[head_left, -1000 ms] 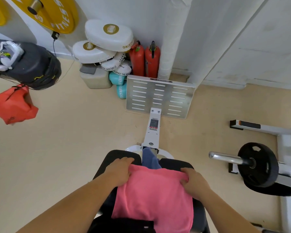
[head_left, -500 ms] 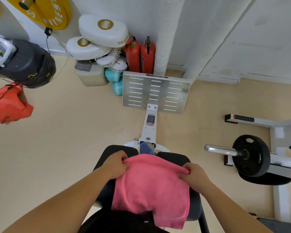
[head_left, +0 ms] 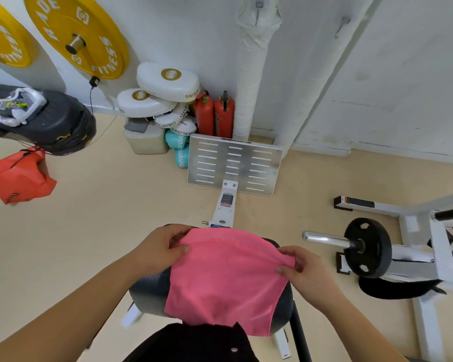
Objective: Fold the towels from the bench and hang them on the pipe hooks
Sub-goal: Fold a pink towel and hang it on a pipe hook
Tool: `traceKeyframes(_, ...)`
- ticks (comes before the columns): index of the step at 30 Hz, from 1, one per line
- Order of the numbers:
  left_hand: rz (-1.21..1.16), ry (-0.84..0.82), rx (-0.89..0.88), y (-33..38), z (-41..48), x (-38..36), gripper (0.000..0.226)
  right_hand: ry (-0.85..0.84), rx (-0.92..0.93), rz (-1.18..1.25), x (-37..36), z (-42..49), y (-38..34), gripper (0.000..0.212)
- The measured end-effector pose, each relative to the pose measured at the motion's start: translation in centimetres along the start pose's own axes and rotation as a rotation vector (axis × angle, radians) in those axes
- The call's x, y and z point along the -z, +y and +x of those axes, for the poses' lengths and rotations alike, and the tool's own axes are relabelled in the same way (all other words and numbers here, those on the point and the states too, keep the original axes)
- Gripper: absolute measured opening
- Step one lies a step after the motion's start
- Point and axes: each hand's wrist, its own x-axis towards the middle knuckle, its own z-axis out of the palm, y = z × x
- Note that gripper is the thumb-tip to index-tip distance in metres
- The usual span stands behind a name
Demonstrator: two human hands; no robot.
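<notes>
A folded pink towel hangs in the air above the black padded bench. My left hand pinches its top left corner. My right hand pinches its top right corner. The towel's lower edge droops toward me. A sliver of a blue towel peeks out behind the pink one's top edge. Two white wrapped pipes run up the wall ahead, and each carries a metal hook: one hook sits on the left pipe, the other hook on the slanted right pipe.
The bench's metal footplate lies ahead on the floor, with two red extinguishers and white boxing pads behind it. A barbell with a black plate is at the right. A black bag and an orange pouch hang at the left.
Both hands went from resting on the towel's far corners to pinching them and lifted the pink towel off the bench. The view tilted up toward the pipes.
</notes>
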Motion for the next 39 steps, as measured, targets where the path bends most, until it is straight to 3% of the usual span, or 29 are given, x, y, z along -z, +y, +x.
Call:
traceKeyframes(5,-0.018,0.136,-0.048,2.5,-7.1,-0.3,0.044,0.051,0.175,0.035,1.2,-5.7,0.2,0.041)
traceKeyframes(9,0.048,0.216,-0.095,4.5,-12.9,-0.4,0.043,0.057,0.314,-0.106,3.0,-10.7,-0.6,0.031)
traceKeyframes(18,0.091,0.338,-0.225,8.9,-21.1,-0.8,0.021,0.026,0.427,-0.279,7.3,-18.3,-3.6,0.024)
traceKeyframes(24,0.193,0.333,-0.228,10.1,-21.7,0.4,0.009,-0.058,0.394,-0.412,7.7,-20.9,-4.4,0.014)
traceKeyframes(27,0.216,0.296,-0.250,10.2,-21.3,1.4,0.010,0.017,0.460,-0.314,7.2,-21.6,-5.0,0.019)
traceKeyframes(34,0.118,0.349,-0.274,9.8,-20.6,7.2,0.012,0.167,0.456,0.227,4.3,-22.0,-10.6,0.023)
traceKeyframes(39,0.075,0.313,-0.273,9.0,-19.7,11.3,0.015,0.220,0.496,0.268,2.1,-21.0,-14.4,0.023)
